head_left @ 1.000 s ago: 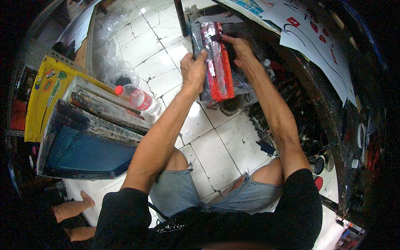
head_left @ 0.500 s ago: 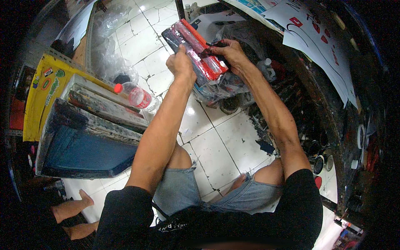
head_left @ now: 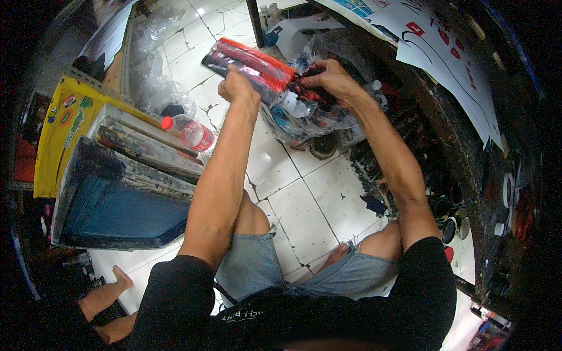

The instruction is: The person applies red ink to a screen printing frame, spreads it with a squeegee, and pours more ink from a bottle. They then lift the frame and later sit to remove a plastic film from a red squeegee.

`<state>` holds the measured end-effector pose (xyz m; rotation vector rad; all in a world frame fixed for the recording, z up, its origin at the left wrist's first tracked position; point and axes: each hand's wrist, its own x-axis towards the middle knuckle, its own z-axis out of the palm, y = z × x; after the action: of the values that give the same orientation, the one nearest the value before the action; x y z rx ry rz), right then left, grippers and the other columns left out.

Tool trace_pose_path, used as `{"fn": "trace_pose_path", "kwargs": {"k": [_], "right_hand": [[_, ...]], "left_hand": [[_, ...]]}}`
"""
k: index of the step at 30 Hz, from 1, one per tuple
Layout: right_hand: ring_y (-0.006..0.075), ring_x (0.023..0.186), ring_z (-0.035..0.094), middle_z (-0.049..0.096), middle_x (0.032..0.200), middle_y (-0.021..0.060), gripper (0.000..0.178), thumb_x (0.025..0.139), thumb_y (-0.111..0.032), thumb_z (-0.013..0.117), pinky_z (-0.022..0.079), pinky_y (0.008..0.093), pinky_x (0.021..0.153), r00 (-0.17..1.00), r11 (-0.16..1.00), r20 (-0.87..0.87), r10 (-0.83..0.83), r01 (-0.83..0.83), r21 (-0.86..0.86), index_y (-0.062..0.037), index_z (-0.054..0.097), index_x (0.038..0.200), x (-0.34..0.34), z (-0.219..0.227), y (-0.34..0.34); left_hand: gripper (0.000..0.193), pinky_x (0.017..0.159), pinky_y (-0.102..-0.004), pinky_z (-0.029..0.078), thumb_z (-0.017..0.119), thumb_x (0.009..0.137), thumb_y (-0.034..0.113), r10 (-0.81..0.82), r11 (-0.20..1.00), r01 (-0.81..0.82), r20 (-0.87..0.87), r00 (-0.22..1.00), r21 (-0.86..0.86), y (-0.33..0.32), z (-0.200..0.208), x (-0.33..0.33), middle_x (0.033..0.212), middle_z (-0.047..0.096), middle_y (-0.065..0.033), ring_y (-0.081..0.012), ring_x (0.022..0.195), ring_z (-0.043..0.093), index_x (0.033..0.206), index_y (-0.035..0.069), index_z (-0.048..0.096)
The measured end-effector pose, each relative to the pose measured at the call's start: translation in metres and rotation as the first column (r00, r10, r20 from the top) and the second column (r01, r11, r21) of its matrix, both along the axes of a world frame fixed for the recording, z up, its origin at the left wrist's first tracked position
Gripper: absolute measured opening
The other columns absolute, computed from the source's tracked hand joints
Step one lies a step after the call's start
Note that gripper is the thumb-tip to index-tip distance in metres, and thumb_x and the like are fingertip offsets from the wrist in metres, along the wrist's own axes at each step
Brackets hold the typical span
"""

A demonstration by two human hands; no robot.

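Note:
My left hand [head_left: 240,89] is closed on the near edge of a flat, glossy red-and-black packet [head_left: 254,62], its thumb lying on top. The packet is tilted over the floor, its far left corner raised. At the packet's right end, my right hand [head_left: 336,83] is closed in a pinch, fingertips on a dark, blurred piece [head_left: 310,90]. Whether that piece belongs to the packet I cannot tell. Just below and behind the hands sits a clear plastic bag [head_left: 304,126] with mixed contents.
On the left, a clear bottle with a red cap [head_left: 196,136] lies beside paint-stained frames, one with a blue panel [head_left: 126,202], and a yellow board [head_left: 61,131]. Printed sheets [head_left: 445,64] hang over the right-hand bench. Another person's bare leg [head_left: 105,295] shows at lower left.
The packet has swung to a flatter angle and shifted left with my left hand. My right hand has moved slightly right, to the packet's end.

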<state>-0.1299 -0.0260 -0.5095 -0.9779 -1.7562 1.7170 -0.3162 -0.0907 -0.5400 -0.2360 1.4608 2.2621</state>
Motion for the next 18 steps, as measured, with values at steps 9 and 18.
{"fn": "trace_pose_path", "kwargs": {"k": [9, 18], "right_hand": [[0.0224, 0.085, 0.067, 0.067, 0.096, 0.0132, 0.024, 0.078, -0.009, 0.073, 0.052, 0.0323, 0.070, 0.978, 0.313, -0.170, -0.121, 0.200, 0.928, -0.0042, 0.069, 0.101, -0.002, 0.008, 0.002], [0.0339, 0.102, 0.054, 0.060, 0.102, 0.0139, 0.051, 0.059, 0.011, 0.060, 0.048, 0.0404, 0.089, 0.976, 0.245, 0.157, 0.149, -0.190, 0.951, -0.0013, 0.062, 0.109, -0.019, -0.011, -0.032]], "left_hand": [[0.026, 0.072, -0.0381, 0.046, 0.068, 0.084, 0.021, -0.043, 0.994, -0.004, -0.435, 0.900, -0.107, 0.008, -0.008, 0.022, 0.083, 0.062, -0.0134, -0.0230, 0.076, 0.058, 0.088, -0.001, 0.054], [0.030, 0.067, -0.0390, 0.047, 0.063, 0.089, 0.022, -0.024, 0.998, 0.005, -0.327, 0.945, -0.059, 0.007, -0.003, 0.038, 0.085, 0.063, -0.0187, -0.0275, 0.073, 0.059, 0.095, -0.005, 0.053]]}}
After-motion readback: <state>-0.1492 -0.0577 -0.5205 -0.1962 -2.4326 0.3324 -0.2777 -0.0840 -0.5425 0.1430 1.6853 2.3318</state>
